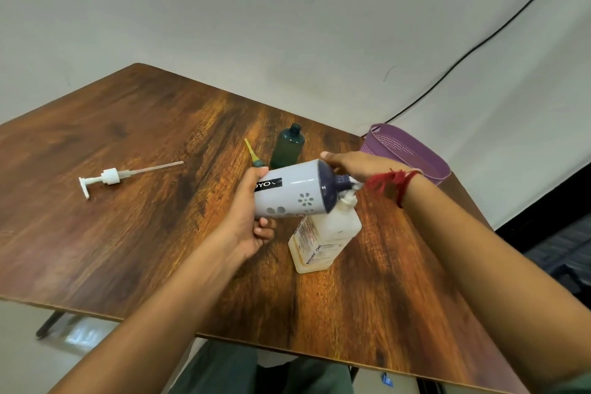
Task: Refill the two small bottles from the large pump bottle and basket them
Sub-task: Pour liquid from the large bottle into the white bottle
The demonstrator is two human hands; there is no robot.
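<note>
As the big bottle (pixel 294 192) lies almost level above the table (pixel 128 137), with its pump (pixel 108 176) lying well off to the left, the first refill seems in hand. The left hand (pixel 252 221) grips its base and the right hand (pixel 351 166) wraps its dark neck, bringing the mouth to the top of the standing white bottle (pixel 323 240); flow is not discernible. Next comes a steady tilt without spilling, then the open green bottle (pixel 287 147) behind, and finally the basket (pixel 415 153) at the right.

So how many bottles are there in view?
3: lavender bottle held sideways in the air, white bottle standing under its neck, green bottle standing behind. The basket may hide more.
</note>
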